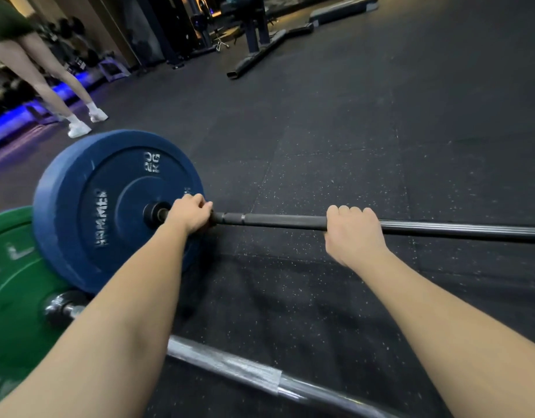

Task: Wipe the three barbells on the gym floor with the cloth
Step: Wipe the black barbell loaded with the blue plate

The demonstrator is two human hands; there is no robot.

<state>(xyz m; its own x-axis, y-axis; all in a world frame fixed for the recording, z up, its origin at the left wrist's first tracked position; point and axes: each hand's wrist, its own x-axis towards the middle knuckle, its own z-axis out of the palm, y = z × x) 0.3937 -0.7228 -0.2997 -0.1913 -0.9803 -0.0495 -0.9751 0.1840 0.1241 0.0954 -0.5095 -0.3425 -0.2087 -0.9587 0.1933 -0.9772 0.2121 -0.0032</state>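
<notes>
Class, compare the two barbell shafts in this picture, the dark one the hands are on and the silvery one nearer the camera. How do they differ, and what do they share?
The dark bar is black; the silver bar is bright and shiny. The left hand and right hand both grip the dark bar, while the silver bar is untouched. The dark bar carries a blue plate, the silver bar a green plate. Both rest on the gym floor.

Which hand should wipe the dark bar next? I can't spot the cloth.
Probably the left hand: it seems to clutch something dark at the black bar beside the blue plate. The right hand just grips.
</notes>
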